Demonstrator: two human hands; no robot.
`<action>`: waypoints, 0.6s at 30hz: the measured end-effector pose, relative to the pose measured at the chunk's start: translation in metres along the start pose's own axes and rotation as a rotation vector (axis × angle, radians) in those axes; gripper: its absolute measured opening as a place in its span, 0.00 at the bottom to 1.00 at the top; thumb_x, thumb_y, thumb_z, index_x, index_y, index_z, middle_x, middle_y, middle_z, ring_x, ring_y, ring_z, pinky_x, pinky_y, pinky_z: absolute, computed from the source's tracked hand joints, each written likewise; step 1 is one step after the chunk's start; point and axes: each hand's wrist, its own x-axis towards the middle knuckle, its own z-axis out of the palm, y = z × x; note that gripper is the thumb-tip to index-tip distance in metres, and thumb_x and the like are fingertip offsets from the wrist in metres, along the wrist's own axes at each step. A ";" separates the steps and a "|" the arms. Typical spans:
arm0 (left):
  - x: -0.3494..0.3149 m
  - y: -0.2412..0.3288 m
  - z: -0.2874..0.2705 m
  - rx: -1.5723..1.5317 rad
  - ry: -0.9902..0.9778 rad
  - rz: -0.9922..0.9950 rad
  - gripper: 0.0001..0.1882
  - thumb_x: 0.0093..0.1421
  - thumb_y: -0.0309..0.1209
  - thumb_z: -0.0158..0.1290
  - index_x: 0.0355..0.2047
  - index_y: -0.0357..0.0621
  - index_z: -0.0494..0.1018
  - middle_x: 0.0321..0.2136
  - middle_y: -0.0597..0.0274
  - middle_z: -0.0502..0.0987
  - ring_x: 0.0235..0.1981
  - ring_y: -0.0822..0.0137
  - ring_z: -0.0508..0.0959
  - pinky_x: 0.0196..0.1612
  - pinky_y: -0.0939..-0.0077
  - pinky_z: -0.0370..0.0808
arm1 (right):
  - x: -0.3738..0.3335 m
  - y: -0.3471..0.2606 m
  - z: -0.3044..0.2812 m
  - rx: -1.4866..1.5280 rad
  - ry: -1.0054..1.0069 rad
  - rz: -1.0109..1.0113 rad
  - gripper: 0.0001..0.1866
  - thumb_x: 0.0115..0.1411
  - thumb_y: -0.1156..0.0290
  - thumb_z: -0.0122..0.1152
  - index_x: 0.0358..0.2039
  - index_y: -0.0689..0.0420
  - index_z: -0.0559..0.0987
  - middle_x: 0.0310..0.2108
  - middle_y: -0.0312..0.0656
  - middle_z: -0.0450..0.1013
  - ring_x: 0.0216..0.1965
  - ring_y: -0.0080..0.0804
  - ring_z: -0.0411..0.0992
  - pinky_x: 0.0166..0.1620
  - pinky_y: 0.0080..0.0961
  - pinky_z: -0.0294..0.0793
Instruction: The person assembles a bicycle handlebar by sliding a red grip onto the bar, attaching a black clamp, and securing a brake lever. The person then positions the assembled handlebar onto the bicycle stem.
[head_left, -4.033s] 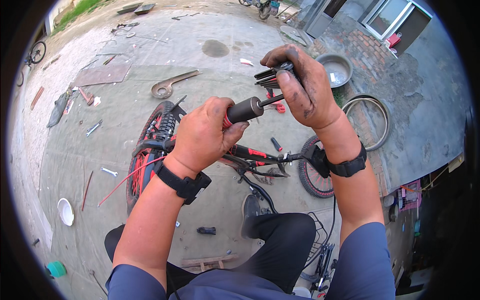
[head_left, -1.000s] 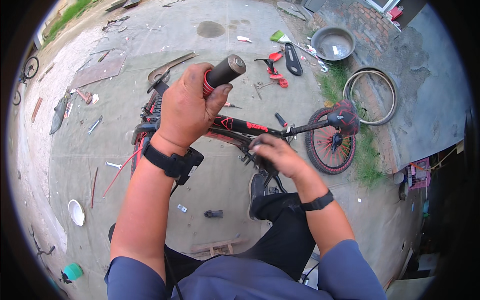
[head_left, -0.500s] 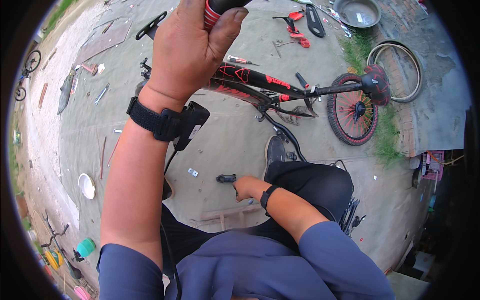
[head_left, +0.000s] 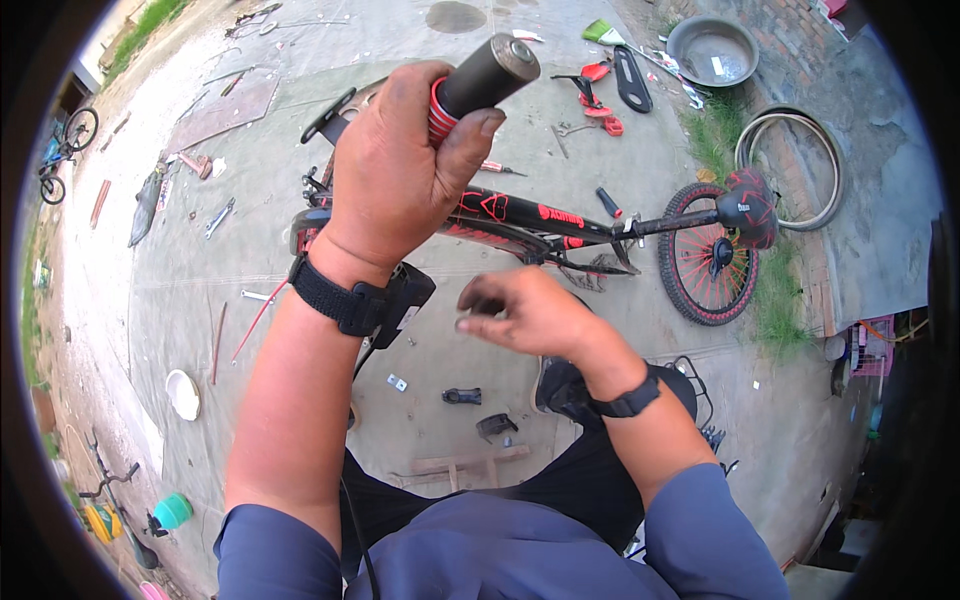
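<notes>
My left hand (head_left: pixel 395 160) is wrapped round an upright black tube (head_left: pixel 490 75) with red stripes and a round metal end. Behind this hand the black-and-red bicycle frame (head_left: pixel 520 215) stretches right to its saddle (head_left: pixel 748 208). My right hand (head_left: pixel 525 318) is raised in front of the frame, fingers curled toward the thumb. Something dark shows between its fingers, too blurred to name. Below it on the ground lie a black handlebar stem (head_left: pixel 461 396) and a black clamp-like part (head_left: pixel 495 426). A small light-coloured piece (head_left: pixel 397 382) sits left of the stem.
A spoked wheel (head_left: pixel 712 255) stands under the saddle. Loose tyres (head_left: pixel 790 125) and a metal basin (head_left: pixel 712 52) are at the far right. A wrench (head_left: pixel 220 217), a white bowl (head_left: pixel 183 394) and red-and-black parts (head_left: pixel 598 95) lie on the ground sheet.
My right hand has risen from the ground beside the stem to in front of the frame. The clamp-like part now shows. My left hand and the tube sit lower and further right in view.
</notes>
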 end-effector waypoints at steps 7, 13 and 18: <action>-0.001 0.000 -0.002 -0.049 -0.036 -0.030 0.23 0.64 0.43 0.65 0.49 0.40 0.71 0.33 0.51 0.80 0.31 0.47 0.81 0.34 0.60 0.78 | 0.051 -0.038 -0.033 -0.254 0.726 -0.388 0.30 0.47 0.64 0.84 0.48 0.58 0.80 0.43 0.45 0.77 0.47 0.47 0.77 0.52 0.42 0.78; -0.003 -0.001 -0.003 -0.077 -0.070 -0.063 0.27 0.62 0.44 0.67 0.51 0.41 0.69 0.36 0.52 0.79 0.33 0.47 0.81 0.34 0.59 0.79 | 0.092 -0.003 -0.009 -0.419 0.562 -0.155 0.30 0.47 0.55 0.83 0.45 0.56 0.80 0.41 0.45 0.77 0.45 0.50 0.77 0.47 0.45 0.78; 0.000 0.003 -0.007 -0.089 -0.119 -0.085 0.29 0.64 0.42 0.66 0.57 0.41 0.68 0.46 0.50 0.79 0.41 0.51 0.82 0.43 0.62 0.79 | 0.101 0.009 -0.019 -0.405 0.506 -0.180 0.26 0.47 0.55 0.83 0.40 0.54 0.79 0.36 0.42 0.78 0.40 0.48 0.78 0.41 0.44 0.79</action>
